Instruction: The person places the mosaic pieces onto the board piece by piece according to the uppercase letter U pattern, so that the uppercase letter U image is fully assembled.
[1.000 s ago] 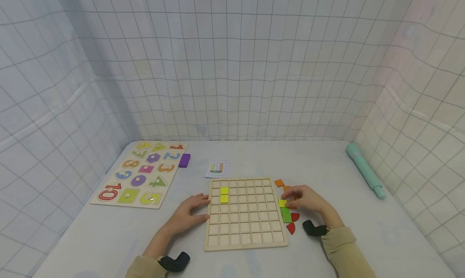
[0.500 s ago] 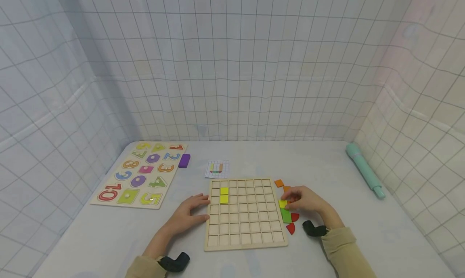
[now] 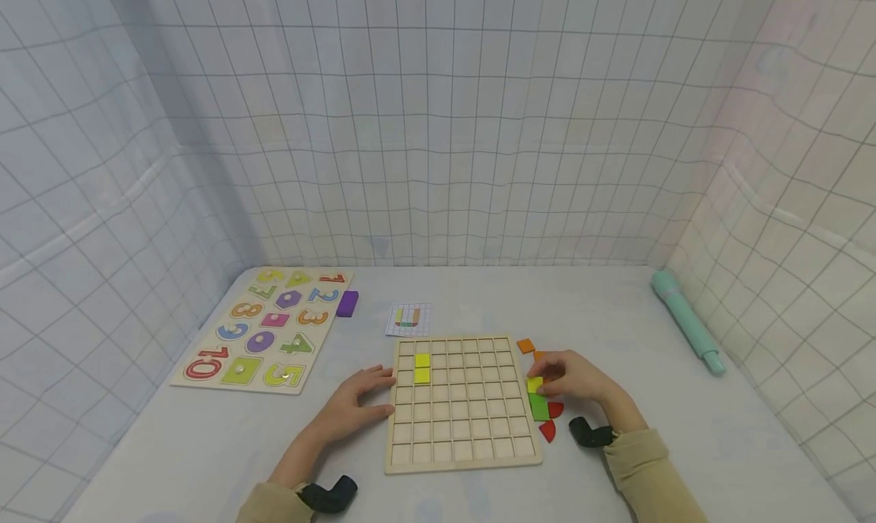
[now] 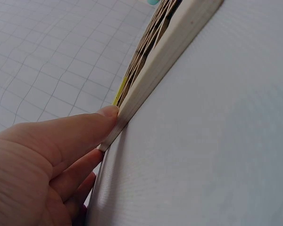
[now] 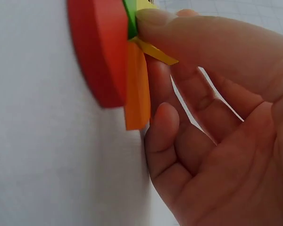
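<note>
The right hand point(image 3: 573, 375) is bending inward at the fingers, its thumb and fingers pinching a yellow square tile point(image 3: 534, 385), which is tilting at the thumb in the right wrist view. The left hand point(image 3: 349, 407) is extending relaxed fingers, its thumb touching the edge of a wooden grid board point(image 3: 465, 467). Just nearer the person than the right hand's fingertips, green tile point(image 3: 539, 408) and red quarter-circle pieces point(image 3: 556, 410) are lying on the tabletop; orange tiles point(image 3: 525, 346) are lying beyond them. Between the hands, the grid board is holding two yellow squares point(image 3: 422, 375) in adjoining compartments, nearer the left hand. Beyond that hand, a number puzzle board point(image 3: 274, 356) is holding coloured numerals and shapes.
</note>
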Demonstrator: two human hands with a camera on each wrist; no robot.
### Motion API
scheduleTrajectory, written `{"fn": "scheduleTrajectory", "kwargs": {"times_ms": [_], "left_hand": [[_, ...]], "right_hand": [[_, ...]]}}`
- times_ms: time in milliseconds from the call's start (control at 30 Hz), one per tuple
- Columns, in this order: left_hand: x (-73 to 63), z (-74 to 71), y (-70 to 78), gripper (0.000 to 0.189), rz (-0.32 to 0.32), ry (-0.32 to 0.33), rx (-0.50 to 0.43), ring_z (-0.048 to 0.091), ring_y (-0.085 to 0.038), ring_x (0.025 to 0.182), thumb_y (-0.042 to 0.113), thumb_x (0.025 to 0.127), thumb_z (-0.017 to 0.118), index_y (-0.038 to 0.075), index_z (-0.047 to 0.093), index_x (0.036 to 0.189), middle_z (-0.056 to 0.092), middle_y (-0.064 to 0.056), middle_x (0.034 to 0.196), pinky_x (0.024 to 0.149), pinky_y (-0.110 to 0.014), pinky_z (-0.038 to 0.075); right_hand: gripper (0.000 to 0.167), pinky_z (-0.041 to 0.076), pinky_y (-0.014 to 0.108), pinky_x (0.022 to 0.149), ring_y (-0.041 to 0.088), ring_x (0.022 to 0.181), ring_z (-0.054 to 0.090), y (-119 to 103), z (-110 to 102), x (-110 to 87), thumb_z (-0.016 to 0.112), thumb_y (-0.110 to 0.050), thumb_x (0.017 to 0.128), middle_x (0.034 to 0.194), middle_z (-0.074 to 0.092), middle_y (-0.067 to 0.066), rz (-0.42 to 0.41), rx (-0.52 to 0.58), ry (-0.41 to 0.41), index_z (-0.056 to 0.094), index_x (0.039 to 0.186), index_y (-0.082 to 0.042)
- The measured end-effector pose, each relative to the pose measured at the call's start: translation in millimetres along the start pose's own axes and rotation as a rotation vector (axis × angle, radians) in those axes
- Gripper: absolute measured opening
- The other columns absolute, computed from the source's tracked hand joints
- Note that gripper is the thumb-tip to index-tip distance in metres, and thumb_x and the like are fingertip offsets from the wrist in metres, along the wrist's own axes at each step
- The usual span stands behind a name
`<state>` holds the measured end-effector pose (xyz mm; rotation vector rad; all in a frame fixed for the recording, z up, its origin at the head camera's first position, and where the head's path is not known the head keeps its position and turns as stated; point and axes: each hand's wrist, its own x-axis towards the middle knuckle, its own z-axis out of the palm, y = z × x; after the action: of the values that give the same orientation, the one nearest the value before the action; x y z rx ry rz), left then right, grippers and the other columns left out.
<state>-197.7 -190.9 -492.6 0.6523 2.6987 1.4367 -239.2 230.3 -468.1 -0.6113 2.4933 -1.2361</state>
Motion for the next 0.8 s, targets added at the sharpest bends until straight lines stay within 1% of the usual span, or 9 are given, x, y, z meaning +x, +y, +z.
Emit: {"fn": "scheduleTrajectory", "kwargs": {"times_ms": [267, 400, 600, 800], "left_hand": [[0.0, -0.1, 0.3, 0.047, 0.002, 0.002, -0.004, 0.033, -0.036, 0.133, 0.026, 0.08, 0.074, 0.006, 0.063, 0.12, 0.052, -0.01, 0.135, 0.112, -0.055, 0.018], [0.1, 0.4, -0.4, 0.046, 0.006, 0.002, -0.005, 0.033, -0.036, 0.133, 0.026, 0.08, 0.074, 0.006, 0.063, 0.12, 0.052, -0.01, 0.135, 0.112, -0.055, 0.018], [0.0, 0.7, -0.6, 0.046, 0.0, -0.001, -0.005, 0.033, -0.036, 0.134, 0.026, 0.08, 0.074, 0.007, 0.063, 0.12, 0.052, -0.01, 0.135, 0.113, -0.054, 0.017], [-0.1, 0.7, -0.4, 0.046, -0.003, -0.002, -0.011, 0.032, -0.036, 0.134, 0.026, 0.081, 0.074, 0.006, 0.063, 0.12, 0.052, -0.01, 0.135, 0.113, -0.053, 0.017]], "right_hand": [[0.012, 0.05, 0.027, 0.061, 0.019, 0.073, 0.054, -0.4, 0.0, 0.4, 0.07, -0.007, 0.081, 0.086, 0.063, 0.004, 0.045, 0.021, -0.004, 0.072, 0.093, -0.009], [0.011, 0.049, 0.026, 0.059, 0.018, 0.071, 0.054, -2.2, 0.4, 0.1, 0.072, -0.011, 0.081, 0.083, 0.062, 0.003, 0.061, 0.009, 0.012, 0.072, 0.092, -0.01], [0.022, 0.047, 0.027, 0.057, 0.019, 0.071, 0.052, -8.7, 2.6, 1.6, 0.079, -0.021, 0.076, 0.077, 0.058, 0.001, 0.088, -0.003, 0.06, 0.07, 0.093, -0.012], [0.025, 0.044, 0.024, 0.053, 0.017, 0.067, 0.051, -18.1, 4.6, 2.7, 0.079, -0.021, 0.075, 0.075, 0.058, 0.001, 0.055, 0.002, 0.094, 0.068, 0.095, -0.011]]}}
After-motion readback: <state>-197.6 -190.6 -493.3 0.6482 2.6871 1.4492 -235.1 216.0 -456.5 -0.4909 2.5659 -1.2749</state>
